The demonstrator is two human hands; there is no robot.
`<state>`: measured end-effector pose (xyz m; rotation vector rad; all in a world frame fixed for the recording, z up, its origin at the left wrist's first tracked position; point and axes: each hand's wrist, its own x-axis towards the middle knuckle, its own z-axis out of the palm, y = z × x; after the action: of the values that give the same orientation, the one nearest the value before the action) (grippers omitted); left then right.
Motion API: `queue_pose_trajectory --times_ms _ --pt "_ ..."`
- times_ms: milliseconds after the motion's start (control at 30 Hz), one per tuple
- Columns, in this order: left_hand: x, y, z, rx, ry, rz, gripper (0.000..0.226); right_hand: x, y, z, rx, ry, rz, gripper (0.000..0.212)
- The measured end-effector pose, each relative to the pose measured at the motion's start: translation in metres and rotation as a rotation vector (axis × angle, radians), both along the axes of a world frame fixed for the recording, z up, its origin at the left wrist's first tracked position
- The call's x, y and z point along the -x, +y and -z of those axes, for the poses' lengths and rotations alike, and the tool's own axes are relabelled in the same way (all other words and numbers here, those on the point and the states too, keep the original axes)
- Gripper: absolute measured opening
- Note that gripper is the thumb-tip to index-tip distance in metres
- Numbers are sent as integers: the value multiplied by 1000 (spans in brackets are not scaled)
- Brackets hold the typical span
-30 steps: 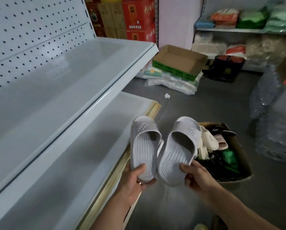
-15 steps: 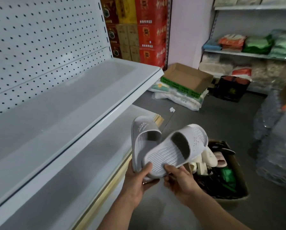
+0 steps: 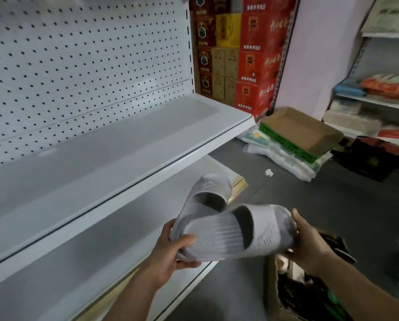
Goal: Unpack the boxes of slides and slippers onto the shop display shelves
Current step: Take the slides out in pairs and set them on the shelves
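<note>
I hold a pair of light grey ribbed slides in front of the white shelving. My left hand (image 3: 174,252) grips the heels of both, where they overlap. One grey slide (image 3: 207,193) points up and away. The other grey slide (image 3: 238,232) lies crosswise over it, and my right hand (image 3: 307,242) clasps its toe end. Below my right arm sits an open cardboard box (image 3: 271,295) with more footwear, mostly hidden. The upper shelf (image 3: 115,156) and the lower shelf (image 3: 96,246) are to my left, bare.
A white pegboard (image 3: 78,59) backs the shelves. Red and yellow cartons (image 3: 256,52) are stacked behind. An open cardboard tray (image 3: 300,133) rests on white sacks on the grey floor. Stocked shelves (image 3: 379,93) stand at the right, and a black bag (image 3: 374,161) sits below them.
The two slides went from side by side to crossed, the right one turned sideways over the left. My right hand moved from its heel to its toe. The view tilted upward.
</note>
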<state>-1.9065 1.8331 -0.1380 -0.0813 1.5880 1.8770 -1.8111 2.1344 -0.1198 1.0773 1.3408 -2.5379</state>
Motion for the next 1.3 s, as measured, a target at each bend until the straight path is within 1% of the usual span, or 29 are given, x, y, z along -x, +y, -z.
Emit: queue_pose_trajectory --times_ms 133,233,300,433,533,600,733,800,900,933,1000,1100,1200,1300 --pt "-2 6 0 25 -12 1 87 20 35 3 -104 -83 -135 58" --pt "0 9 2 66 28 13 86 34 53 14 -194 -107 -266 59" --pt "3 10 5 94 52 23 82 40 56 20 -210 -126 -339 58" --pt "18 20 17 157 58 -26 82 58 63 29 -233 -166 -492 66" --pt "38 28 26 161 27 -85 81 75 66 34 -211 -162 -590 59" --pt "54 32 37 137 -5 -123 74 89 67 39 -211 -161 -625 56" --pt "91 36 62 84 -46 -170 58 122 69 58 -252 -159 -603 67" --pt "112 39 75 88 -63 -176 60 138 71 70 -224 -165 -581 68" --pt "146 44 96 68 -78 -156 72 163 75 90 -187 -189 -562 69" --pt "158 45 103 56 -92 -158 73 172 76 98 -183 -191 -553 70" --pt "183 50 115 72 -107 -145 66 192 77 115 -189 -185 -508 72" --pt "218 55 138 123 -118 -126 64 218 75 138 -253 -181 -436 60" --pt "245 57 159 141 -135 -202 64 234 65 151 -260 -183 -385 45" --pt "261 65 167 128 -147 -323 46 248 56 164 -201 -179 -362 42"
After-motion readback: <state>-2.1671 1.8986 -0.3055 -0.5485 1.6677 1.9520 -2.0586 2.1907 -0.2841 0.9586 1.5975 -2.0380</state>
